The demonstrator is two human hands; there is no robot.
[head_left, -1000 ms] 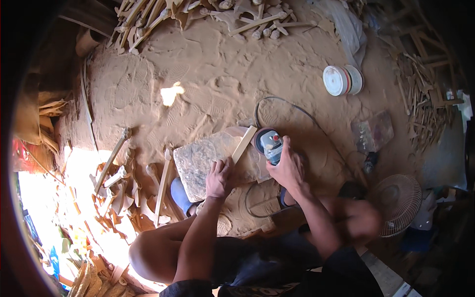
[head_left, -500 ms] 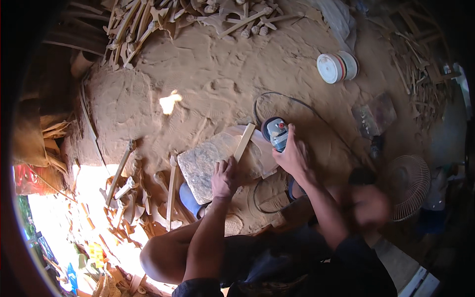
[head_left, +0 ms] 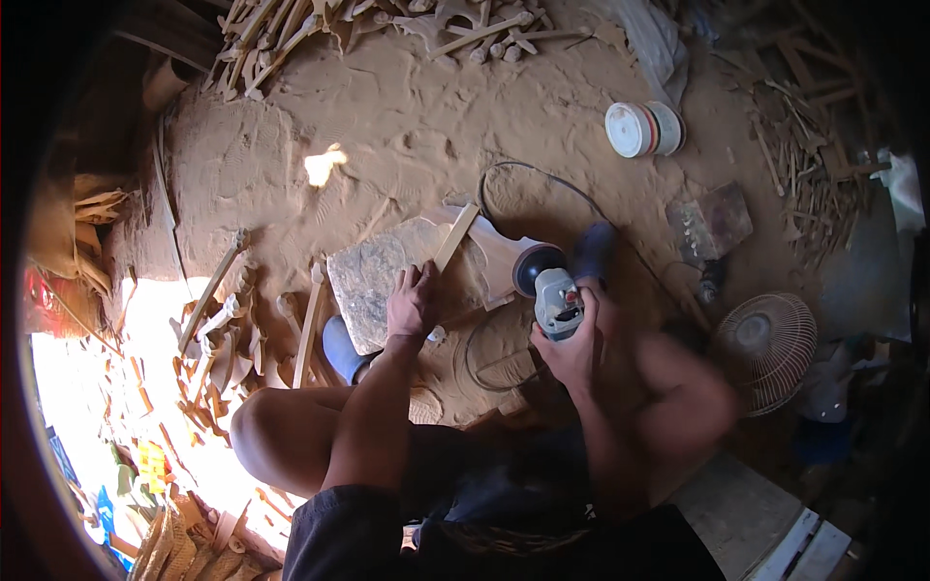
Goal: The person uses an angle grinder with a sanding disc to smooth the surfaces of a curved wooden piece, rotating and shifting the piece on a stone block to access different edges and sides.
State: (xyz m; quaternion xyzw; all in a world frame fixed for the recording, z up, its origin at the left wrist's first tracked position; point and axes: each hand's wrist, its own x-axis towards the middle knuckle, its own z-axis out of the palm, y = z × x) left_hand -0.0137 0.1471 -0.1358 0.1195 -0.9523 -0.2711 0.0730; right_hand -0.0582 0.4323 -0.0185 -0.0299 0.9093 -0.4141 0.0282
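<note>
Down on the sawdust floor (head_left: pixel 407 116), seen from the head camera, the left hand (head_left: pixel 412 302) lies flat with fingers spread and pressed on a grey stone slab (head_left: pixel 373 276), right at the foot of a narrow wooden strip (head_left: pixel 455 235) that leans across the slab's upper right corner. The right hand (head_left: pixel 573 339) is wrapped tight around the grey body of a sander (head_left: pixel 554 295), fingers closed over it; its dark round disc (head_left: pixel 536 268) points toward the slab and sits just beside a pale flat board (head_left: pixel 494 266) tucked under the strip. A black cord (head_left: pixel 542 179) loops away from the tool over the sawdust and curls back near the knee.

Around this spot, a blue sandal (head_left: pixel 341 351) peeks out below the slab, touching its lower edge. To the left, carved wooden pieces (head_left: pixel 228 329) lie scattered in bright sunlight. A heap of wood offcuts (head_left: pixel 387 24) fills the top edge. A white round tub (head_left: pixel 641 129) lies on its side to the upper right, well apart from the hands, and a small fan (head_left: pixel 770 344) stands at the right, near the person's blurred right leg.
</note>
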